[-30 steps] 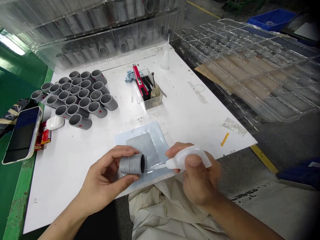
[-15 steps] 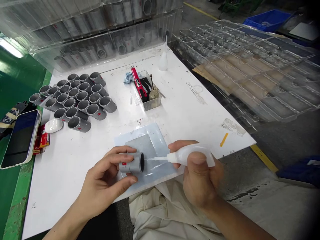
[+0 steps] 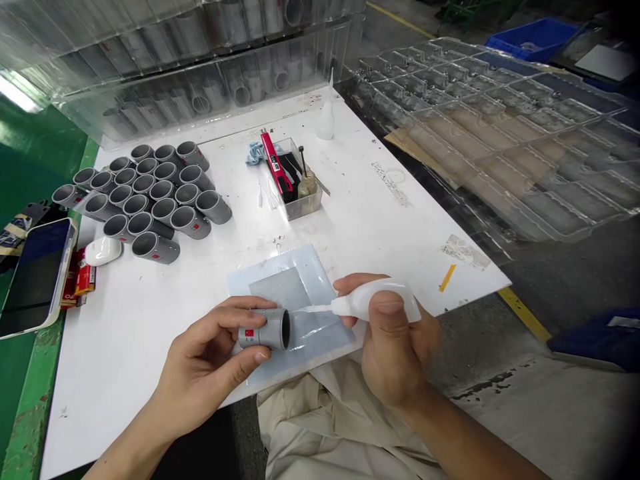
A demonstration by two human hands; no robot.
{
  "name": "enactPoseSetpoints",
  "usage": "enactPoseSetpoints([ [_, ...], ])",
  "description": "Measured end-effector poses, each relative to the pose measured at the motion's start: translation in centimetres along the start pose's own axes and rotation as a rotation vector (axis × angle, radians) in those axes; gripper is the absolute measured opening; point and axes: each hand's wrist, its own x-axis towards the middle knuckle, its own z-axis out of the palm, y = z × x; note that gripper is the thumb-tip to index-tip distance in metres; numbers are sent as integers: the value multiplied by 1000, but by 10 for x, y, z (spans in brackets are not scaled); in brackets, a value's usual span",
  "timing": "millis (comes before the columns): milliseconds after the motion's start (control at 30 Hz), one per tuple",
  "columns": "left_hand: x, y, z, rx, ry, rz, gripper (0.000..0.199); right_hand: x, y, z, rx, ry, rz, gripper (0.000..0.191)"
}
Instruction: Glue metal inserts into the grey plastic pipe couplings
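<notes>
As left hand (image 3: pixel 197 367) grips tube (image 3: pixel 273 329), right hand (image 3: pixel 393 363) clasps bottle (image 3: pixel 363 300), scuffed white tabletop (image 3: pixel 360 220), clear trays (image 3: pixel 175 83) behind, gray floor (image 3: pixel 520 427)

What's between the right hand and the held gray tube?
In the head view, the thin nozzle of the held bottle, pointing toward the tube above the blue sheet.

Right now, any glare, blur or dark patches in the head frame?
Head view: white glare on the green surface at upper left; head view: bright streaks on the blue sheet below the hands; head view: the right hand's outer edge looks softly blurred, the gray tube in the left hand crisper; head view: upper right corner falls dark.
</notes>
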Motion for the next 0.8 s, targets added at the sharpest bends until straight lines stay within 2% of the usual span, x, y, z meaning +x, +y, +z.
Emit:
enactPoseSetpoints([
  [467, -1, -1, -1, 53, 13, -9, 32, -2, 0, -2, 13, -5, 55, 34],
  [800, -2, -1, 1, 52, 10, 2, 32, -2, -1, -6, 33, -60, 87, 37],
])
